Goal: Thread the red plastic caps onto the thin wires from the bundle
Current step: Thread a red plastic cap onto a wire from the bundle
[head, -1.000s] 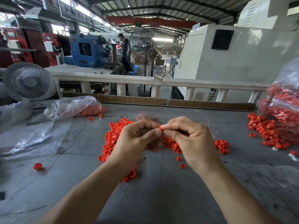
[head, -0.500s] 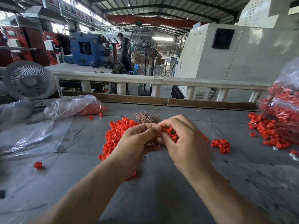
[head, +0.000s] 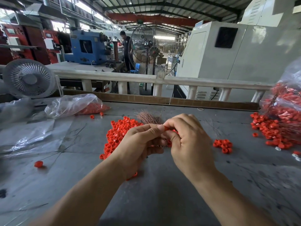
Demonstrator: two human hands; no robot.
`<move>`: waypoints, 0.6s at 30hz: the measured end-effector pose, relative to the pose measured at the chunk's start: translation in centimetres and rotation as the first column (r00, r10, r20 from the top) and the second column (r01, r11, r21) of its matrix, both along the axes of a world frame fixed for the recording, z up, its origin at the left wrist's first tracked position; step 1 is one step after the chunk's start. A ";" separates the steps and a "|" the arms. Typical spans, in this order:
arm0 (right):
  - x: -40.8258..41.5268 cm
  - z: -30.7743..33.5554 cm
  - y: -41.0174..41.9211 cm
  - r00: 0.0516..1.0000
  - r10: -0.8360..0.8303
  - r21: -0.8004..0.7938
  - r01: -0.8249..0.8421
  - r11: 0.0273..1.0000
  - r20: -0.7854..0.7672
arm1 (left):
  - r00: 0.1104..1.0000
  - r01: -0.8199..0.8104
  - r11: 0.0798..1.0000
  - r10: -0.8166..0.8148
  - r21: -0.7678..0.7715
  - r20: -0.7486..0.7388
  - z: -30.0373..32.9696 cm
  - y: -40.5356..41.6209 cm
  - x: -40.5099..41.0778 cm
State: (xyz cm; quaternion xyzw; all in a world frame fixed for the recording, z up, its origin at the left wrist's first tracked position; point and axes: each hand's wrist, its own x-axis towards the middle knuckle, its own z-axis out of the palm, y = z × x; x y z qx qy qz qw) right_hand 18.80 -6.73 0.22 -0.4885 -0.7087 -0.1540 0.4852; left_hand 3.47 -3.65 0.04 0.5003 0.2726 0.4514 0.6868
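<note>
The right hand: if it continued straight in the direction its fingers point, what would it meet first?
Probably the left hand: the right hand points leftward, its fingertips already meeting the left thumb around a red cap. Depth is uncertain.

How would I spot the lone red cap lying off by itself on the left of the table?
Start at the white desk fan on the grey table's far left, then come toward the near edge, past the crumpled clear plastic sheet. There lies a single red cap with a thin wire leading from it, well apart from the big central heap of caps.

Head-worn view, forward-down, close over hands [head: 162,144]
</note>
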 end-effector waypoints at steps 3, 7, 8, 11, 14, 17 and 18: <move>-0.1 0.0 0.1 1.000 -0.018 0.015 0.018 1.000 -0.004 | 1.000 0.004 1.000 -0.003 -0.017 0.018 0.1 0.0 0.0; 0.1 0.1 0.2 1.000 0.020 -0.005 -0.020 1.000 -0.011 | 1.000 -0.003 1.000 0.004 -0.026 0.031 0.2 0.1 -0.1; 0.2 0.1 0.2 0.999 0.029 -0.011 -0.029 1.000 -0.014 | 0.999 -0.010 1.000 0.011 -0.021 0.032 0.2 0.1 -0.2; 0.3 0.0 0.2 1.000 0.025 -0.019 -0.025 1.000 -0.007 | 0.999 -0.042 0.999 0.042 -0.005 0.033 0.2 0.1 -0.1; 0.3 0.1 0.2 0.999 -0.012 0.004 0.012 1.000 0.033 | 0.995 -0.085 0.996 0.084 0.013 0.061 0.1 0.1 0.0; 0.1 0.3 0.1 0.997 -0.028 0.051 0.025 0.998 0.067 | 0.986 -0.133 0.990 0.128 0.039 0.109 0.0 0.1 0.1; 0.0 0.4 0.0 0.997 -0.020 0.054 0.017 0.998 0.071 | 0.983 -0.146 0.988 0.139 0.052 0.120 0.0 0.1 0.1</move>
